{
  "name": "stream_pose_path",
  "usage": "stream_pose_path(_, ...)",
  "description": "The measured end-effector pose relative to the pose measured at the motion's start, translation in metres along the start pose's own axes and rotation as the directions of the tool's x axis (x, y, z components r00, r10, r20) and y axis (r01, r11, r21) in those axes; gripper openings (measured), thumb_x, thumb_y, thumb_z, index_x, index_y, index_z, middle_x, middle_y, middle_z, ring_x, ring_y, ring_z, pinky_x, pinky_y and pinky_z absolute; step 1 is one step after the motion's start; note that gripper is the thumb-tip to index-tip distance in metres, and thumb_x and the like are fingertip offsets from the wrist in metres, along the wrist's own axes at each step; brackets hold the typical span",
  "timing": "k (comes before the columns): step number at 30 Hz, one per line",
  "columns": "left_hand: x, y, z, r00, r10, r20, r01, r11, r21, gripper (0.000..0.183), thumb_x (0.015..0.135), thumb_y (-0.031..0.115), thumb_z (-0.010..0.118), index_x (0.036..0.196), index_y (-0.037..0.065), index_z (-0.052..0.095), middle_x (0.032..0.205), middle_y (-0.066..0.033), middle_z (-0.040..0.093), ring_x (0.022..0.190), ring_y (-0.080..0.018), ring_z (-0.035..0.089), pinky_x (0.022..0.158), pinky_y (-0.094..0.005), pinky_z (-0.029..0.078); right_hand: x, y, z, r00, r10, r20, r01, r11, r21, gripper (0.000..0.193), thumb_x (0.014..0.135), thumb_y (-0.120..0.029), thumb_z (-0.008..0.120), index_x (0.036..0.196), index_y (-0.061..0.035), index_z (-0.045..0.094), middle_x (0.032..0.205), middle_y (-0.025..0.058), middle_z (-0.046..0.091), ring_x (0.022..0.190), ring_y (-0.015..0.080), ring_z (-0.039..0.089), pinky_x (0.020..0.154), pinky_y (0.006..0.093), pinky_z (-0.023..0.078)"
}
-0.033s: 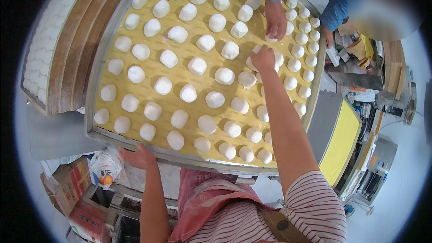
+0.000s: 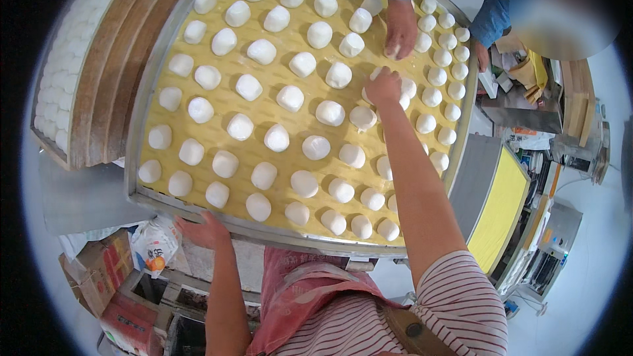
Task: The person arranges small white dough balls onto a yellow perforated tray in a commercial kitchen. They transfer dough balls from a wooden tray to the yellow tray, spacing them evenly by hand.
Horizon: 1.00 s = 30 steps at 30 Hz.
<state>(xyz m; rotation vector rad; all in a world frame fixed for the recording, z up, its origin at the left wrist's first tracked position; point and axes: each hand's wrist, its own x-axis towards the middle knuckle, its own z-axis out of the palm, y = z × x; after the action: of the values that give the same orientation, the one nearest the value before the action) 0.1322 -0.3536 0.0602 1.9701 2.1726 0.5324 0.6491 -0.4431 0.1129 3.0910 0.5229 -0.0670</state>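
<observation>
Rows of rounded white dough buns [image 2: 290,98] lie on a yellow sheet in a large metal-edged tray [image 2: 316,242]. My right hand [image 2: 384,87] reaches over the right half of the tray, its fingers bent and closed on a white dough bun [image 2: 376,73] that they partly hide. Other buns sit close beside that hand. At the near left edge of the tray is my left hand [image 2: 204,229], fingers stretched out and thumb apart, against the rim with no bun in it.
Across the tray a co-worker's hand [image 2: 400,29] in a denim sleeve reaches down among the buns, near my right hand. Wooden-sided trays [image 2: 109,66] of buns stand stacked at left. Boxes [image 2: 99,273] and a white bag [image 2: 155,244] lie below; a yellow panel [image 2: 499,207] stands right.
</observation>
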Motion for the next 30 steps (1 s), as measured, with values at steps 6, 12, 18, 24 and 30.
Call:
stream_pose_path(6,-0.003,-0.008,0.000,0.998,-0.049,0.026,0.048,0.998,0.029,0.075,0.082,0.023,0.059,0.144,-0.005,0.031,0.148,-0.0269,0.032,0.140,-0.0405,0.028,0.115,-0.0497,0.025,0.005,-0.005,-0.016,0.998,-0.061,-0.023,0.064,0.988,0.142,0.064,0.077,-0.043,0.071,0.124,-0.0031,0.054,0.122,0.0206,0.057,0.114,0.0344,0.057,0.097,0.0451,0.047)
stream_pose_path(12,-0.004,-0.005,0.001,0.999,-0.024,0.028,0.023,1.000,0.009,0.074,0.082,0.025,0.058,0.144,-0.007,0.031,0.148,-0.0273,0.032,0.139,-0.0407,0.028,0.114,-0.0498,0.024,0.030,0.014,-0.005,0.985,-0.102,0.138,0.059,0.956,0.288,0.072,0.076,-0.038,0.074,0.133,-0.0033,0.045,0.123,0.0222,0.057,0.110,0.0373,0.059,0.092,0.0440,0.050)
stream_pose_path(18,-0.004,-0.020,0.005,0.998,0.058,0.001,-0.058,0.995,0.075,0.075,0.083,0.027,0.059,0.144,-0.007,0.030,0.147,-0.0291,0.032,0.139,-0.0426,0.028,0.114,-0.0528,0.021,0.040,0.006,-0.015,0.929,-0.362,-0.071,0.366,0.929,0.052,0.063,0.081,-0.023,0.071,0.136,-0.0063,0.046,0.127,0.0181,0.056,0.111,0.0363,0.059,0.091,0.0440,0.051)
stream_pose_path(24,-0.004,-0.021,0.005,0.995,0.096,-0.015,-0.096,0.995,0.004,0.076,0.083,0.027,0.061,0.144,-0.007,0.029,0.148,-0.0291,0.031,0.140,-0.0422,0.026,0.116,-0.0517,0.019,0.063,0.017,0.021,0.919,-0.388,0.071,0.391,0.920,-0.029,0.055,0.081,-0.024,0.071,0.131,-0.0095,0.054,0.130,0.0148,0.057,0.112,0.0341,0.059,0.091,0.0430,0.051)
stream_pose_path(30,-0.006,-0.022,0.005,0.998,0.063,0.000,-0.063,0.997,0.040,0.076,0.082,0.025,0.062,0.144,-0.007,0.030,0.148,-0.0284,0.031,0.140,-0.0408,0.026,0.116,-0.0501,0.019,0.033,-0.005,-0.037,0.900,-0.435,-0.005,0.435,0.900,-0.015,0.057,0.081,-0.032,0.071,0.129,-0.0049,0.054,0.124,0.0183,0.060,0.113,0.0338,0.059,0.093,0.0431,0.050)
